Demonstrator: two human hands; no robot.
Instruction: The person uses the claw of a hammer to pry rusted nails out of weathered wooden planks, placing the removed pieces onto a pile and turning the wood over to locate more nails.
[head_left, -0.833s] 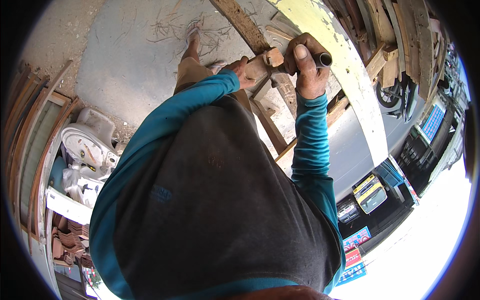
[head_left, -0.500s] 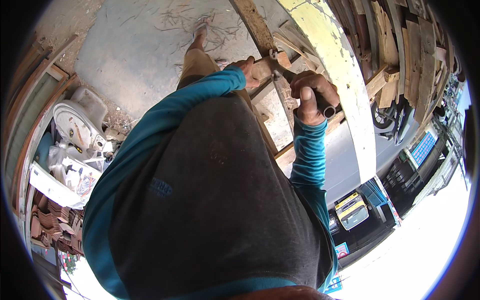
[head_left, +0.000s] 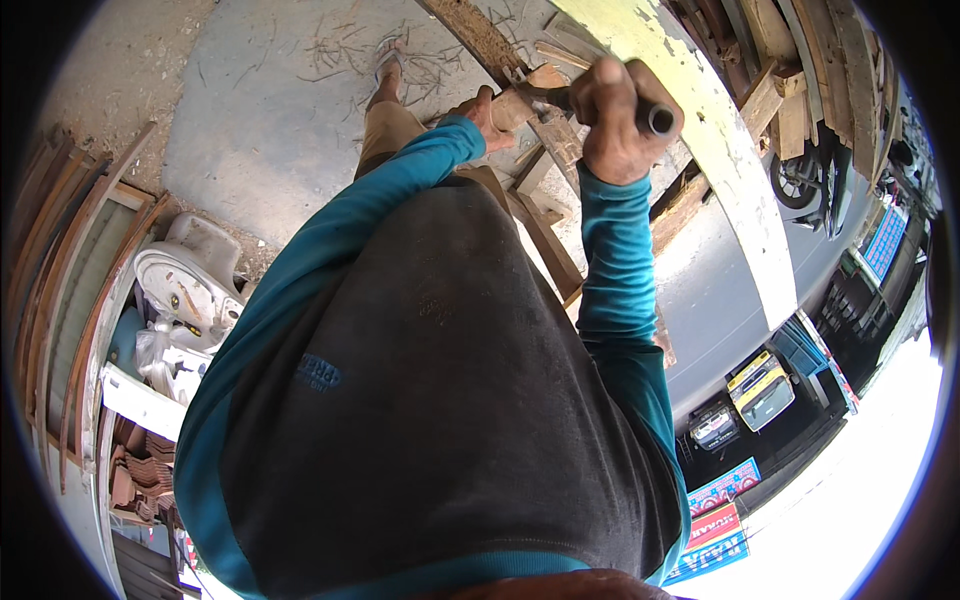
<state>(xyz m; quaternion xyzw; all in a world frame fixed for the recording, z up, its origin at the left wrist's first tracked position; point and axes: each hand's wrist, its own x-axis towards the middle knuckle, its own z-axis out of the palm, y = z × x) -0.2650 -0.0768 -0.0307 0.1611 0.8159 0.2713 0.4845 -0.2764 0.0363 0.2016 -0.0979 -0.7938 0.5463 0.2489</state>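
Note:
My right hand [head_left: 622, 122] is closed around the dark handle of a hammer [head_left: 556, 97]. The handle's hollow round end sticks out from the fist, and its head lies against the wood, partly hard to make out. My left hand [head_left: 482, 122] grips a short wood block [head_left: 512, 110], fingers on its far side. The block lies against a long, rough wooden beam [head_left: 475, 40] that runs from the top toward the middle. A smaller wood piece [head_left: 546, 77] sits just beyond the hammer head.
A pale yellow board with peeling paint [head_left: 715, 150] curves along the right. Behind it are stacked planks [head_left: 850, 90] and a parked motorbike [head_left: 800, 175]. Wooden frames [head_left: 80, 250] and a dirty white toilet seat [head_left: 185, 285] stand at left. Twigs [head_left: 340, 55] litter the ground.
My right hand has risen and tilted the hammer, its handle now nearer level. The hammer head has shifted left along the beam. My left hand keeps its hold on the block. My view has turned slightly.

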